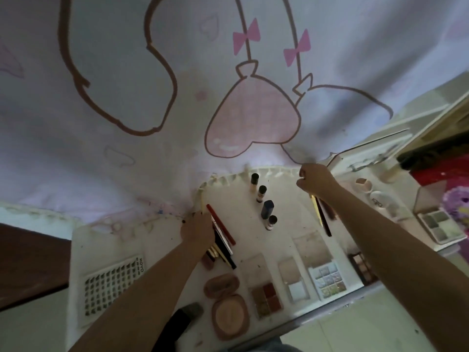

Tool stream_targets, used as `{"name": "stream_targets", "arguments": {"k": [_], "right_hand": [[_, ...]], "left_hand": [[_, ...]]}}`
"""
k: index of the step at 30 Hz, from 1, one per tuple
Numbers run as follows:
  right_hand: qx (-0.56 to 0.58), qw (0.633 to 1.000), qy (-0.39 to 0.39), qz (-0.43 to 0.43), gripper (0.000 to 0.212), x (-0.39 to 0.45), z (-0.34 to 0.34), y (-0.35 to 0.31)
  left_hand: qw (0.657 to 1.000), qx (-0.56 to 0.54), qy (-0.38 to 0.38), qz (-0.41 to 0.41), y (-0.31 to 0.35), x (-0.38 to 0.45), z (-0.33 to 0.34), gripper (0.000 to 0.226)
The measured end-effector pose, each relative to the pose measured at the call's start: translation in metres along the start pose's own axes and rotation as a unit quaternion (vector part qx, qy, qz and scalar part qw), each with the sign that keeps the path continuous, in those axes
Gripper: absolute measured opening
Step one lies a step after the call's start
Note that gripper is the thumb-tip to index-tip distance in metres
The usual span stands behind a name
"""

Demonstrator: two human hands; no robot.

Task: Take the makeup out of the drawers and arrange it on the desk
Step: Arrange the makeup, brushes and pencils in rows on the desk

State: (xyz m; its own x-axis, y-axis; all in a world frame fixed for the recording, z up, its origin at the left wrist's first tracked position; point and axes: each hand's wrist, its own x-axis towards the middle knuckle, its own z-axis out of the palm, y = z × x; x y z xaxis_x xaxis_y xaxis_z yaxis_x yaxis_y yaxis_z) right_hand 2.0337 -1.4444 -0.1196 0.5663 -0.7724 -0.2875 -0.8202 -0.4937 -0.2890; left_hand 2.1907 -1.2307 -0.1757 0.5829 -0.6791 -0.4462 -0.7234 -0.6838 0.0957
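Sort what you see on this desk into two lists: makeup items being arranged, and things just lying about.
Makeup being arranged: pencils under the left hand; small bottles; open palettes; round compact.

Lying about: cartoon curtain; sticker sheet.

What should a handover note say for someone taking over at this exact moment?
Left hand rests on a bundle of pencils, left of centre.
Right hand grips a few thin pencils near the desk's back edge.
Done: four small bottles in a line mid-desk; palettes and a round compact along the front.
Left: lay out both pencil groups. The drawers are out of view.
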Motion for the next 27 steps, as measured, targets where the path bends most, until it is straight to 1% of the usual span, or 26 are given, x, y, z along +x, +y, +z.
{"name": "stream_targets", "arguments": {"k": [2,4,6,9,13,15,17,18,19,20,21,22,23,24,25,26,27], "right_hand": [[0.014,1.0,-0.004,0.007,0.009,0.015,0.01,0.002],[0.02,1.0,0.01,0.014,0.024,0.026,0.021,0.006],[0.021,0.999,0.028,0.024,0.032,0.028,0.03,0.009],[0.006,0.999,0.031,0.012,0.031,0.021,0.038,0.012],[0.063,0.995,0.076,-0.032,0.027,0.001,0.038,0.011],[0.1,0.988,0.109,-0.055,0.028,-0.015,0.034,0.006],[0.117,0.971,0.162,-0.128,0.025,-0.035,0.026,-0.005],[0.101,0.957,0.188,-0.195,0.025,-0.045,0.025,-0.011],[0.072,0.941,0.199,-0.265,0.026,-0.056,0.025,-0.017],[0.042,0.925,0.195,-0.324,0.029,-0.064,0.025,-0.022],[0.004,0.914,0.187,-0.359,0.031,-0.072,0.028,-0.025],[-0.041,0.907,0.183,-0.377,0.032,-0.08,0.029,-0.028],[-0.091,0.907,0.169,-0.374,0.03,-0.086,0.027,-0.032],[-0.141,0.912,0.137,-0.36,0.026,-0.092,0.022,-0.035],[-0.18,0.92,0.087,-0.336,0.026,-0.096,0.014,-0.037],[-0.192,0.932,0.031,-0.305,0.028,-0.097,0.006,-0.033],[-0.176,0.951,-0.003,-0.254,0.029,-0.098,0.0,-0.027]], "left_hand": [[1.0,-0.018,0.003,-0.015,-0.003,0.003,0.0,0.029],[0.999,-0.036,0.007,-0.033,-0.004,0.006,-0.001,0.028],[0.998,-0.033,0.006,-0.051,-0.003,0.011,-0.001,0.031],[0.997,-0.035,-0.003,-0.071,-0.002,0.016,-0.001,0.032],[0.99,-0.088,-0.016,-0.113,-0.003,0.018,-0.006,0.027],[0.99,-0.095,0.006,-0.099,-0.006,0.017,-0.01,0.03],[0.993,-0.095,0.045,-0.045,-0.008,0.008,-0.017,0.03],[0.993,-0.085,0.084,0.02,-0.008,0.003,-0.02,0.027],[0.984,-0.06,0.126,0.111,-0.007,-0.003,-0.022,0.024],[0.97,-0.043,0.152,0.183,-0.006,-0.011,-0.025,0.021],[0.952,-0.024,0.18,0.246,-0.002,-0.018,-0.028,0.022],[0.929,-0.009,0.212,0.303,0.003,-0.022,-0.031,0.026],[0.915,-0.016,0.216,0.342,0.01,-0.024,-0.034,0.03],[0.904,-0.029,0.22,0.367,0.019,-0.027,-0.04,0.033],[0.898,-0.038,0.221,0.379,0.026,-0.027,-0.048,0.033],[0.896,-0.038,0.229,0.379,0.032,-0.027,-0.054,0.03],[0.901,-0.035,0.238,0.361,0.038,-0.027,-0.059,0.029]]}}
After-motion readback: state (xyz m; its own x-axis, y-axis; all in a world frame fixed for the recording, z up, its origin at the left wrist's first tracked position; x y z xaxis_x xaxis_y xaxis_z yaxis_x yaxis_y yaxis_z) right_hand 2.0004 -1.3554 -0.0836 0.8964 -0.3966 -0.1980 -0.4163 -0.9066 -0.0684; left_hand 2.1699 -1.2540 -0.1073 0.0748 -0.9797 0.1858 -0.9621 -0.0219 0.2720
